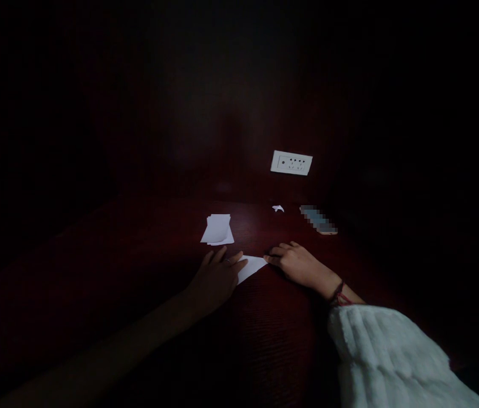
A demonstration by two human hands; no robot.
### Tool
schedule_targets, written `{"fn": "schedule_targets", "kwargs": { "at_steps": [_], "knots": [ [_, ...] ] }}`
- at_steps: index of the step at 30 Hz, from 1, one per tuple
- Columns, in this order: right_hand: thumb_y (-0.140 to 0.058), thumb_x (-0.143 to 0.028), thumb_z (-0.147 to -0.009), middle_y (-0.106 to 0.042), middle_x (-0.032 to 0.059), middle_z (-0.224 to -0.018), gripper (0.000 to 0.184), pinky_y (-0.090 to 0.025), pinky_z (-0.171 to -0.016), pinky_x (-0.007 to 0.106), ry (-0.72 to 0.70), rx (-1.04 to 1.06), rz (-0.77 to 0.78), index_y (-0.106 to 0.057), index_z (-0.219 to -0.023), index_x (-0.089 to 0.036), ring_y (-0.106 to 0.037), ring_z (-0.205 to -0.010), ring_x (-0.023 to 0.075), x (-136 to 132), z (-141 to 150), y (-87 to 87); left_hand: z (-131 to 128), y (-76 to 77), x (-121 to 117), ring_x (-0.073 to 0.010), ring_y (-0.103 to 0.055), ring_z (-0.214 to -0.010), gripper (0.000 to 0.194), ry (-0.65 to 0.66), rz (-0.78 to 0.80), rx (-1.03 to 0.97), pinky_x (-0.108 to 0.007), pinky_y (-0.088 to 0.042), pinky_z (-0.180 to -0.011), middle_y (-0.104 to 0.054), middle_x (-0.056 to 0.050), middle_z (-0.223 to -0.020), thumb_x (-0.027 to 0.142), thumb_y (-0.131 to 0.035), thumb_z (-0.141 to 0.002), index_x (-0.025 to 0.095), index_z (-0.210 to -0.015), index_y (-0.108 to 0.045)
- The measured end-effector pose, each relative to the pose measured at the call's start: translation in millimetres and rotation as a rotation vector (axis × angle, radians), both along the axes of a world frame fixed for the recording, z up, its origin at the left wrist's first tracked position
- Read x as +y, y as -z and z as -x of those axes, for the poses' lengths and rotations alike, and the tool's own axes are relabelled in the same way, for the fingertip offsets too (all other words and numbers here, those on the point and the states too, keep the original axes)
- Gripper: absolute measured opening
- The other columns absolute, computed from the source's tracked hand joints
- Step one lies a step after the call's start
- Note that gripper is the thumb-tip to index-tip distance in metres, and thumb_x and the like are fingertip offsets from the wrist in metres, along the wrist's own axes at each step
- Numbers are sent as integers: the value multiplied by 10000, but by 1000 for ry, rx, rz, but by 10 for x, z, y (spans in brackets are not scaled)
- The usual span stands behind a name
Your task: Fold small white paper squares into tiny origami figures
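A folded white sheet of paper [251,266] lies on the dark red table between my hands, narrowing to a point on its right. My left hand [217,277] rests over the sheet's left part with its fingers spread, pressing it down. At the right tip, my right hand [301,265] has its fingers drawn together on the paper's corner; the exact grip is hard to see. Just beyond my left hand sits a small stack of white paper [217,229], its sheets slightly out of line.
A small folded white paper piece [278,208] lies farther back. To its right is a phone [319,220] with a blurred-out screen. A white socket panel [291,162] is mounted on the dark back wall. The surroundings are very dim.
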State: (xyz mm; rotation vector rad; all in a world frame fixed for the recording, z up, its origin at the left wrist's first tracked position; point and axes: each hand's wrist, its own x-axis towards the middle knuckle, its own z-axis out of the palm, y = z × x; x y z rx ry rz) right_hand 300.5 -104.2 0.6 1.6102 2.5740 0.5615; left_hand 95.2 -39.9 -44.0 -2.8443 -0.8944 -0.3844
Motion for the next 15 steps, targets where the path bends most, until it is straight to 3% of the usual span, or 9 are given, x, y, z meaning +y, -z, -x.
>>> {"fn": "schedule_targets", "kwargs": {
  "at_steps": [4, 7, 11, 15],
  "knots": [
    [-296, -228, -846, -546, 52, -951, 277, -342, -728, 313, 6, 4, 4, -530, -993, -213, -468, -876, 161, 6, -14, -18, -7, -34, -17, -283, -155, -1175, 410, 26, -27, -31, -467, -164, -891, -290, 10, -1280, 147, -333, -741, 235, -1134, -409],
    [-302, -218, -844, -551, 49, -941, 275, -345, -725, 306, 0, 12, 5, -534, -990, -212, -473, -866, 157, 17, -13, -18, -20, -52, -21, -221, -126, -1194, 503, 113, -9, -42, -420, -184, -904, -242, 24, -1300, 82, -316, -706, 225, -1188, -324],
    [-298, -219, -845, -553, 49, -944, 280, -346, -731, 298, -14, 39, 15, -544, -980, -209, -477, -869, 152, 27, -16, -14, -25, -43, 7, -171, -177, -1185, 576, 228, 58, -4, -385, -214, -898, -226, 50, -1305, 63, -286, -718, 276, -1244, -184],
    [-305, -227, -843, -548, 51, -957, 279, -344, -743, 295, -19, 71, 28, -553, -968, -208, -473, -887, 152, 34, -35, -13, -11, -19, 24, -163, -226, -1168, 518, 219, 74, -6, -395, -196, -902, -278, 43, -1283, 77, -267, -745, 280, -1220, -243]
  ]
}}
